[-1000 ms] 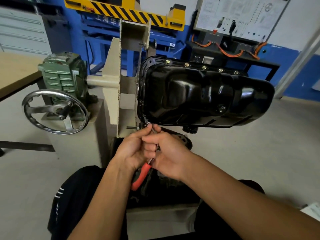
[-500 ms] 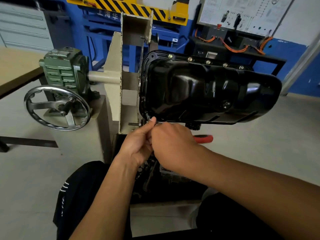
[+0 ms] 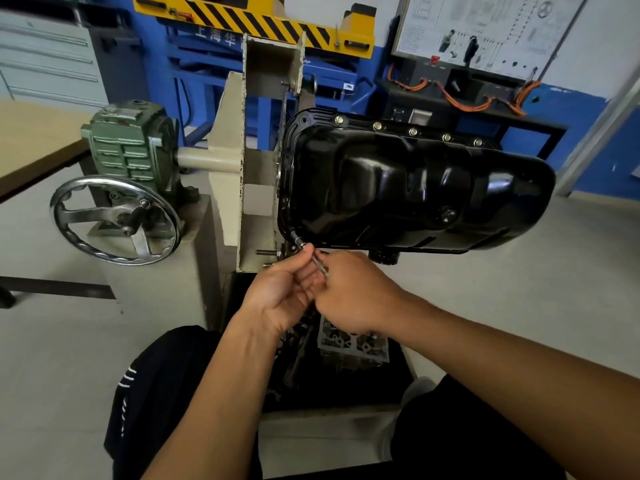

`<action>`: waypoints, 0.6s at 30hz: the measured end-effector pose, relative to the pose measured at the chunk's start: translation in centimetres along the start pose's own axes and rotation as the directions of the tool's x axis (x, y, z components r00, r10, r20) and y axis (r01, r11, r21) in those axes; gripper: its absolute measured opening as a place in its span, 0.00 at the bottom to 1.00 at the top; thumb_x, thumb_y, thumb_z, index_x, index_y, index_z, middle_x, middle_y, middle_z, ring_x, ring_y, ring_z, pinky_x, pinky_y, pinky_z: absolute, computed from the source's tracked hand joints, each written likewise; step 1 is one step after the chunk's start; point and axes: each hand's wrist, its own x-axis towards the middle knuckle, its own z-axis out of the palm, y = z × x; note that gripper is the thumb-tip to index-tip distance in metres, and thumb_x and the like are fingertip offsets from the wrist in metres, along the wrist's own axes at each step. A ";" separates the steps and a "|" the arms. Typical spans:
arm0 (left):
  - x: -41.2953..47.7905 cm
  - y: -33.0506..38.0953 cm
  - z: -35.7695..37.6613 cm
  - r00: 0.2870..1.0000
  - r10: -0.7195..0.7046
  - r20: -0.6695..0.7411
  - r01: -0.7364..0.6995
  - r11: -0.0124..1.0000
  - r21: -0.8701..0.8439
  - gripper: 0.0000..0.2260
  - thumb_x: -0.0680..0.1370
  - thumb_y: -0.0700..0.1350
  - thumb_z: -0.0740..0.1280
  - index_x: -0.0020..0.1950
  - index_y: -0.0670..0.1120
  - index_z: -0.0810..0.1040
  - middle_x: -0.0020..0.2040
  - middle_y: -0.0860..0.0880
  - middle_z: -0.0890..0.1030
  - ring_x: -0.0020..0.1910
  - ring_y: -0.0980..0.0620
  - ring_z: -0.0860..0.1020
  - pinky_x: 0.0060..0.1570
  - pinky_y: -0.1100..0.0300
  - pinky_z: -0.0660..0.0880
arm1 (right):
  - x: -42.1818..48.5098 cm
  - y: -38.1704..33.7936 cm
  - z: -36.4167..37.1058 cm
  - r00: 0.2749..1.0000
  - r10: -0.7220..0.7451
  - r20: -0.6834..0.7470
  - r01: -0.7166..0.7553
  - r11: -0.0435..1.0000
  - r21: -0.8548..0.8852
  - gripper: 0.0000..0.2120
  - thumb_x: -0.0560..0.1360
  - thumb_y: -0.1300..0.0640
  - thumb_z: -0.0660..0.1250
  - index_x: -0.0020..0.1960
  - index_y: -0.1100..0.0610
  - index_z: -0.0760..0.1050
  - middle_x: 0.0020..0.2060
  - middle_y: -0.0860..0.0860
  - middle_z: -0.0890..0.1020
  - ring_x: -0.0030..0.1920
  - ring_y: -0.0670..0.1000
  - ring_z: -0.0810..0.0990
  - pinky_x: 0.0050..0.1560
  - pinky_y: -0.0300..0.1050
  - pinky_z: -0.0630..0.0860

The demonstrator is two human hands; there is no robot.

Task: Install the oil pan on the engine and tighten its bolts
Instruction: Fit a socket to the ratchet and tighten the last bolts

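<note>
While the oil pan (image 3: 415,188) hangs on its side against the stand bracket (image 3: 227,161) just as it did a second ago, the tool at its lower left corner has turned.

Observed: one second ago the red handle pointed down below your wrists. Half a second ago it stuck out to the right, past your right hand (image 3: 356,296). Now it is out of sight, presumably behind that hand. The socket (image 3: 297,238) has not left the corner bolt position, and the socket extension (image 3: 320,265) still slants from it down into your palms.

Grip: your left hand (image 3: 280,299) pinches the extension just behind the socket, between thumb and fingertips, steadying it. Your right hand is curled round the lower end of the extension, knuckles toward the camera, so the finger placement there cannot be read.

Your head has drifted a little. The handwheel (image 3: 116,220) and green gearbox (image 3: 128,143) keep their places relative to the pan.

Reading: the handle sweep looks like a working stroke, so you are likely running this corner bolt in, not merely seating the socket. Five bolts (image 3: 412,132) already sit in the upper flange; how tight they are cannot be told. The lower flange is hidden from this angle, so the bolts remaining there are unknown.

Judged state: pan installed, tightening part-way.
</note>
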 end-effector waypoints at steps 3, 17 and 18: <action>0.0 -0.1 0.2 0.997 0.038 -0.062 -0.031 0.995 0.096 0.11 0.66 0.47 0.76 0.44 0.43 0.83 0.35 0.48 0.83 0.33 0.54 0.79 0.47 0.59 0.74 | -0.3 -0.2 -0.5 0.987 -0.142 -0.080 0.084 0.865 -0.494 0.08 0.74 0.62 0.66 0.52 0.56 0.72 0.32 0.47 0.62 0.38 0.51 0.71 0.30 0.44 0.59; -1.2 0.6 -1.6 0.995 -0.079 0.064 0.066 0.979 0.195 0.18 0.74 0.57 0.70 0.52 0.44 0.85 0.51 0.42 0.83 0.44 0.46 0.79 0.37 0.60 0.70 | 0.4 -4.2 3.4 0.922 0.318 0.222 -0.271 0.119 0.955 0.07 0.81 0.64 0.61 0.44 0.58 0.68 0.28 0.48 0.66 0.22 0.44 0.65 0.28 0.39 0.62; -1.3 0.5 -1.5 0.995 -0.071 0.070 0.057 0.981 0.184 0.20 0.76 0.56 0.68 0.58 0.42 0.83 0.58 0.41 0.81 0.50 0.44 0.80 0.43 0.56 0.74 | 0.4 -4.0 3.2 0.932 0.324 0.161 -0.272 0.332 0.903 0.09 0.80 0.63 0.62 0.41 0.56 0.68 0.29 0.48 0.69 0.25 0.45 0.68 0.30 0.40 0.64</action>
